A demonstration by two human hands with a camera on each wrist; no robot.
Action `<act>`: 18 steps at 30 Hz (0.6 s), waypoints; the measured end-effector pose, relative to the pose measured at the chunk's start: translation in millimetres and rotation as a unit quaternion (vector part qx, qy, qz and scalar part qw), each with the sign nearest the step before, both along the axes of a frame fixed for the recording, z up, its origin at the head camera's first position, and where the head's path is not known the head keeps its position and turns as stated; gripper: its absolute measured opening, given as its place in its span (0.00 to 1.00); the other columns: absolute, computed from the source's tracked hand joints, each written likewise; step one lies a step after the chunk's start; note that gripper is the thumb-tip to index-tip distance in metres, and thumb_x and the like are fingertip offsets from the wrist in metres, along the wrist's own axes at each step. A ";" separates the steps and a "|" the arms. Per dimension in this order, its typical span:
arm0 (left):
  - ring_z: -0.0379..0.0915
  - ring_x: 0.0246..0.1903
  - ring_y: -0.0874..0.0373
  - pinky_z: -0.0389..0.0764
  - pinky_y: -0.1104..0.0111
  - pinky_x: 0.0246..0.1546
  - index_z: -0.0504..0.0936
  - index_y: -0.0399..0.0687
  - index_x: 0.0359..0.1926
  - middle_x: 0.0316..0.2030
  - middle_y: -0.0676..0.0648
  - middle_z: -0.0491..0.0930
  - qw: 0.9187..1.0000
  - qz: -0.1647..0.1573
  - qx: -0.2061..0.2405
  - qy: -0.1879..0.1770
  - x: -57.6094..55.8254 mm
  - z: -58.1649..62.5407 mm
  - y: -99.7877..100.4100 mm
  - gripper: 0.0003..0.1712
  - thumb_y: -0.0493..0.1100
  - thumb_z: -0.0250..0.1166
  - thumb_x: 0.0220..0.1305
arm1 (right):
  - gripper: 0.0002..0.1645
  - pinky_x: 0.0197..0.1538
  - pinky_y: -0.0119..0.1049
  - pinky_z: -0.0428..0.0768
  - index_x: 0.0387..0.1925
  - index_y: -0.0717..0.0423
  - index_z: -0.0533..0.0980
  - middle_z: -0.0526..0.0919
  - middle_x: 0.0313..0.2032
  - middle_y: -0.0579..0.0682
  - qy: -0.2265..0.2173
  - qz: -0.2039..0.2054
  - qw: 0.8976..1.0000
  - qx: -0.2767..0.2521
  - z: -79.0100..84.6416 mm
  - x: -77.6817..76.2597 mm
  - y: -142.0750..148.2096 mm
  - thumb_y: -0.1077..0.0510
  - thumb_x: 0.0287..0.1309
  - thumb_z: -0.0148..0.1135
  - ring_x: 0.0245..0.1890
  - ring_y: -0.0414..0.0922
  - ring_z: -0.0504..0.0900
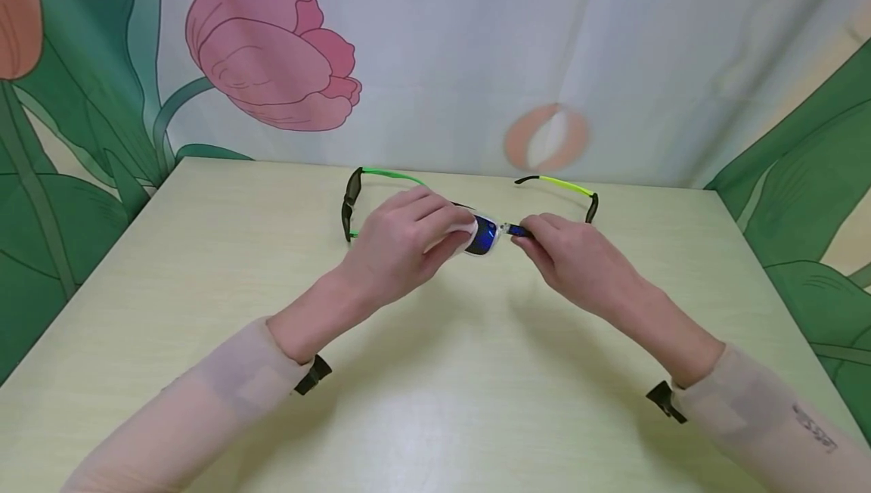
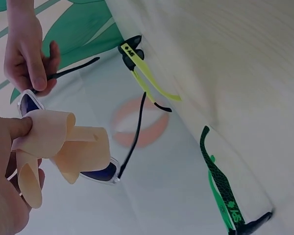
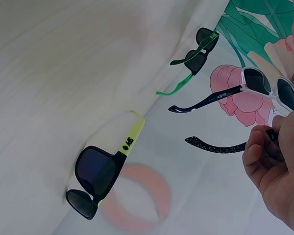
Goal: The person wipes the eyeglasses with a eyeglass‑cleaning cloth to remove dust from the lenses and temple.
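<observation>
My left hand (image 1: 408, 240) grips a pale cloth (image 2: 88, 152) folded over one lens of a pair of sunglasses (image 1: 485, 236). These sunglasses have a clear frame, blue lenses and dark temples, and hang in the air above the table. My right hand (image 1: 571, 255) pinches one temple close to its hinge, and the speckled end of that temple (image 3: 213, 145) sticks out past the fingers in the right wrist view. Its other temple (image 3: 206, 100) is unfolded. In the head view the left hand hides most of the cloth and the farther lens.
Black sunglasses with green temples (image 1: 350, 202) rest at the table's back, behind the left hand. Another black pair with yellow temples (image 3: 95, 169) lies at the back right, partly hidden by the right hand in the head view. A flower-printed curtain (image 1: 435, 62) hangs behind the table (image 1: 435, 402).
</observation>
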State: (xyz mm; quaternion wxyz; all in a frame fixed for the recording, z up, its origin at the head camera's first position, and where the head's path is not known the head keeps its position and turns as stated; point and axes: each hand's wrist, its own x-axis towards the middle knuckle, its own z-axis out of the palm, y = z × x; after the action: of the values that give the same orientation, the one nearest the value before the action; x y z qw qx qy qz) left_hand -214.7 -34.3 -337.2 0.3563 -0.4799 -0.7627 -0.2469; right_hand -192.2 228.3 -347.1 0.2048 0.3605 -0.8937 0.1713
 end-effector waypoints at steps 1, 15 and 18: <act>0.78 0.36 0.55 0.80 0.67 0.40 0.88 0.42 0.42 0.36 0.49 0.87 1.000 0.003 -0.001 -0.003 -1.1 -0.8 -1.2 0.07 0.37 0.74 0.63 | 0.07 0.29 0.37 0.76 0.39 0.60 0.75 0.77 0.30 0.49 0.000 -0.002 1.000 0.002 0.3 0.2 0.7 0.65 0.66 0.67 0.25 0.43 0.72; 0.77 0.36 0.55 0.79 0.66 0.39 0.89 0.42 0.41 0.35 0.49 0.87 1.000 0.012 -0.001 -0.024 -6.3 -5.9 -4.4 0.07 0.37 0.75 0.62 | 0.07 0.29 0.36 0.75 0.38 0.59 0.76 0.77 0.29 0.48 -0.005 -0.009 1.000 0.001 -0.8 1.3 2.4 0.64 0.66 0.67 0.25 0.42 0.72; 0.77 0.36 0.55 0.79 0.66 0.40 0.89 0.42 0.42 0.36 0.49 0.87 1.000 0.007 -0.004 -0.025 -4.5 -6.1 -3.0 0.07 0.37 0.74 0.63 | 0.07 0.28 0.36 0.75 0.37 0.58 0.75 0.76 0.29 0.47 -0.002 -0.008 1.000 0.007 -1.9 1.7 1.1 0.64 0.66 0.68 0.25 0.42 0.71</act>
State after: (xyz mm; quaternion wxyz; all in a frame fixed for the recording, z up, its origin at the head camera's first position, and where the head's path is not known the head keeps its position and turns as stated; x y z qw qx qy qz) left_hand -219.2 -37.3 -343.3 0.3374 -0.4696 -0.7756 -0.2531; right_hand -190.6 229.4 -349.0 0.2016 0.3543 -0.8982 0.1647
